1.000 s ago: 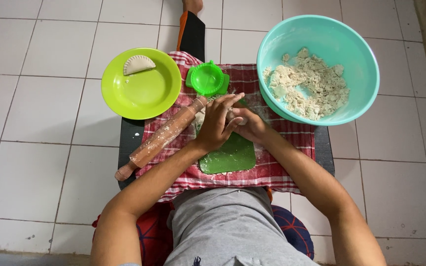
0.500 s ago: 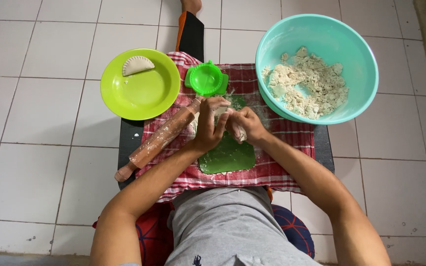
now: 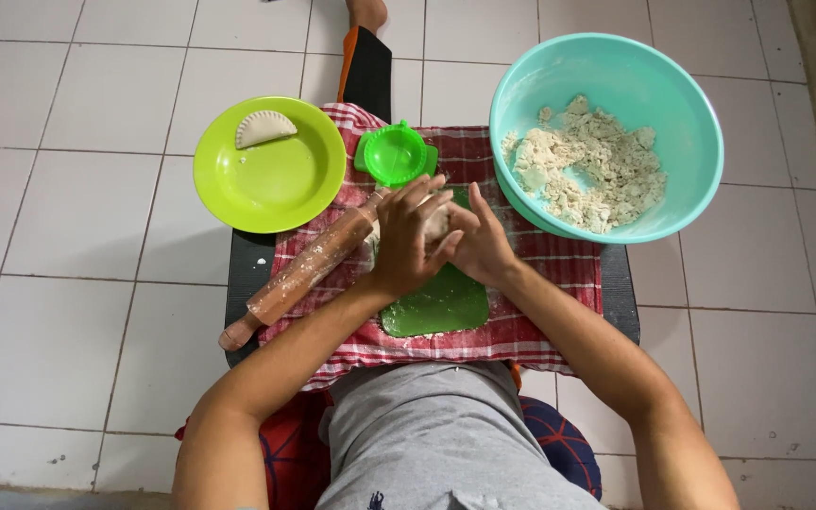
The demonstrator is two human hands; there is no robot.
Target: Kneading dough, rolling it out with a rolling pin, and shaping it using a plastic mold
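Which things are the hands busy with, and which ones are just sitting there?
In use:
left hand
right hand
lump of dough pressed between them
green board under them

Just sitting:
rolling pin
green dumpling press
lime plate with one dumpling
teal bowl of crumbly dough

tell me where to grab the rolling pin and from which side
Take the rolling pin around its thick middle barrel, coming from above on its left, open side. It lies slanted on the checked cloth, its upper end tucked by the left hand, so the lower half and end knob are free for the fingers.

Home floor: tiles (image 3: 77, 227), rolling pin (image 3: 309, 269).
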